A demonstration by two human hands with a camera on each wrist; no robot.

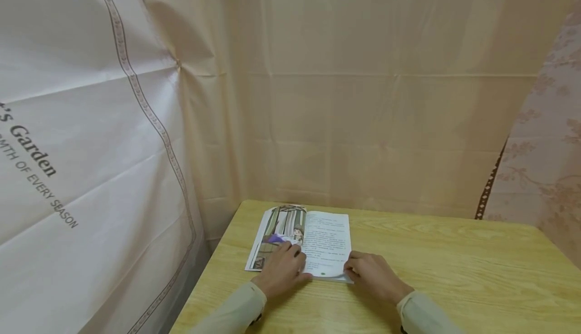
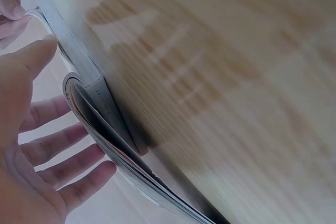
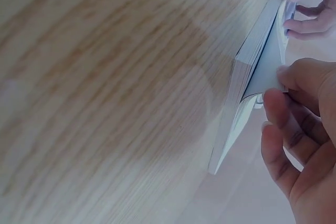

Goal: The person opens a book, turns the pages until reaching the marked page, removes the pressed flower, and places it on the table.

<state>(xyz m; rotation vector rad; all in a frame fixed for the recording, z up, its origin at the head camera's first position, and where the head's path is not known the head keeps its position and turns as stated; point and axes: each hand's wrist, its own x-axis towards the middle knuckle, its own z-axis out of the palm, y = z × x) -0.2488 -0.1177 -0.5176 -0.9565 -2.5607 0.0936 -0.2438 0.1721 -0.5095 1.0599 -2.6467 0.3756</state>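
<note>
An open book (image 1: 317, 240) lies on the wooden table (image 1: 454, 263), with a picture on its left page and text on its right. My left hand (image 1: 290, 251) rests flat on the left page with its fingers straight and spread (image 2: 79, 156). Beside it the pages (image 2: 100, 129) bulge up in a curve. My right hand (image 1: 352, 269) is at the book's near right corner. There its thumb and fingers (image 3: 278, 103) pinch the corner of a page (image 3: 265, 72) and hold it a little above the stack below.
The book sits near the table's far left corner. Beige cloth (image 1: 363, 97) hangs close behind the table. A white printed sheet (image 1: 68, 147) hangs to the left and a floral fabric (image 1: 544, 162) to the right. Bare wood spreads to the right of the book.
</note>
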